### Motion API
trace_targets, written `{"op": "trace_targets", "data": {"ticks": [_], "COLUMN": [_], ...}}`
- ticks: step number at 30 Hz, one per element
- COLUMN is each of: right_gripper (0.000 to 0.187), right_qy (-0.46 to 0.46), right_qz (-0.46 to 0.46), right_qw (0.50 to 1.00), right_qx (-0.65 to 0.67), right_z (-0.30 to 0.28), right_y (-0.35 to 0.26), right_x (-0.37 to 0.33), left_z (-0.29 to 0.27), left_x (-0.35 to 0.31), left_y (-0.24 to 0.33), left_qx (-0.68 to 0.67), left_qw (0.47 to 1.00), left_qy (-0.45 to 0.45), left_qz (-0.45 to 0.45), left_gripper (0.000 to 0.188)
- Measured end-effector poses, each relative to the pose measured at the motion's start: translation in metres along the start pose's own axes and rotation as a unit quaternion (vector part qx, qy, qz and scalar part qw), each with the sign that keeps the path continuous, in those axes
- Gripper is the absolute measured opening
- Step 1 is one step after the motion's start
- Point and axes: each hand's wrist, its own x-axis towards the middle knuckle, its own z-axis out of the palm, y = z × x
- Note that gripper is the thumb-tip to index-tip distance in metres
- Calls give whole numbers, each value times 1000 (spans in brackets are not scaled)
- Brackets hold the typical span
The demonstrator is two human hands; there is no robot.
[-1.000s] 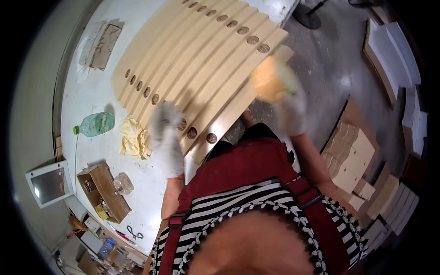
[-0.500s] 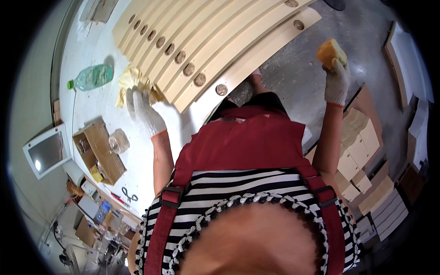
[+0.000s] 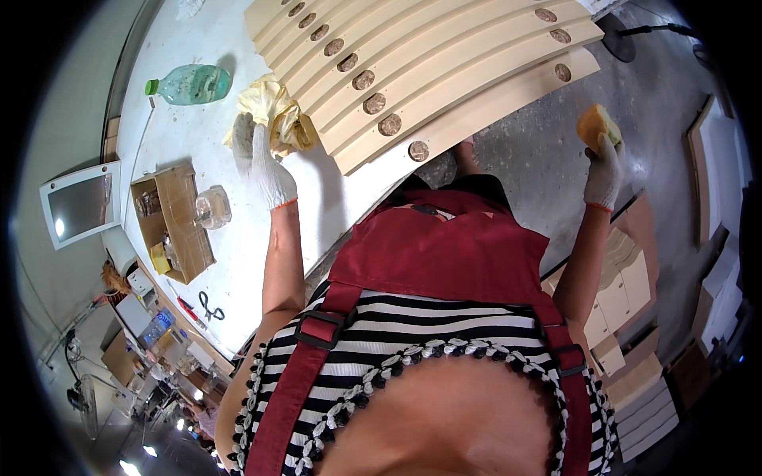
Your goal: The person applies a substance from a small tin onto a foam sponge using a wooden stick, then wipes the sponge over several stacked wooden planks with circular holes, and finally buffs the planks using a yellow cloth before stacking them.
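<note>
Head view: I find the right hand (image 3: 606,170), fingers pinching a tan block (image 3: 594,127), beyond the counter's (image 3: 182,131) right edge, apparently clearing the overlapped boards (image 3: 444,79). At their left ends, the left hand (image 3: 266,170) meets crumpled yellow cloth (image 3: 274,103); whether its fingers grip, I cannot determine.

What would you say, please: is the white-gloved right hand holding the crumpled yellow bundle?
No, the right hand holds a rounded orange block.

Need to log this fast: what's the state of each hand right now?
Left hand: at the crumpled yellow cloth; whether it grips cannot be told.
Right hand: closed, holding the orange-yellow block.
</note>
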Motion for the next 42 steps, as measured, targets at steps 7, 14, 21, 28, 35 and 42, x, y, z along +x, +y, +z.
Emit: {"op": "trace_targets", "data": {"ticks": [7, 14, 21, 28, 35, 42], "right_gripper": [48, 48, 49, 44, 41, 44], "right_qy": [5, 67, 43, 22, 3, -156], "right_qz": [-46, -157, -216, -194, -330, -332], "right_qw": [993, 964, 918, 914, 851, 840], "right_qx": [-109, -203, -329, -356, -409, -401], "right_z": [-19, -14, -5, 17, 91, 160], "right_y": [-3, -19, -16, -7, 20, 51], "right_x": [27, 89, 131, 93, -52, -206], "left_z": [11, 4, -6, -19, -26, -33], "left_x": [24, 28, 26, 30, 29, 37], "left_y": [-21, -46, -54, -70, -76, -93], "left_qx": [152, 225, 292, 247, 200, 137], "left_qw": [987, 971, 951, 961, 970, 977], "left_qy": [-59, -82, -84, -97, -87, -99], "left_qz": [-2, 23, 61, 74, 104, 130], "left_gripper": [57, 51, 45, 45, 44, 45]}}
